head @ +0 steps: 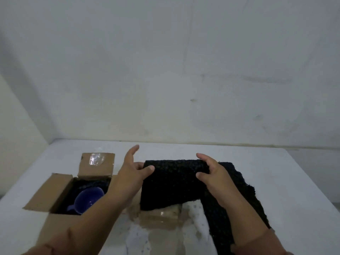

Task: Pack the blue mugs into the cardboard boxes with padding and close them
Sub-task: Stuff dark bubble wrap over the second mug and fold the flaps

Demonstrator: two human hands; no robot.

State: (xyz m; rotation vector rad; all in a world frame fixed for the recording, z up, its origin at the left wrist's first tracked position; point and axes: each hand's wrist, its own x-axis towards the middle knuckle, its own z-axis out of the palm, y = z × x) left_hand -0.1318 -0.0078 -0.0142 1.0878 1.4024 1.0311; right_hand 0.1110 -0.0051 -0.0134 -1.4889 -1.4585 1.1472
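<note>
A blue mug (89,199) lies on its side inside an open cardboard box (55,192) on the left, on black padding. At centre I hold up a sheet of black foam padding (171,184). My left hand (134,168) pinches its upper left corner between thumb and fingers. My right hand (209,170) grips its top edge further right. The sheet hangs in front of a second cardboard box (161,216), hiding most of it. More black padding (239,196) lies to the right, under my right forearm.
Everything stands on a white table (276,172) set against a pale wall. The left box's taped back flap (96,163) stands upright and its left flap lies open.
</note>
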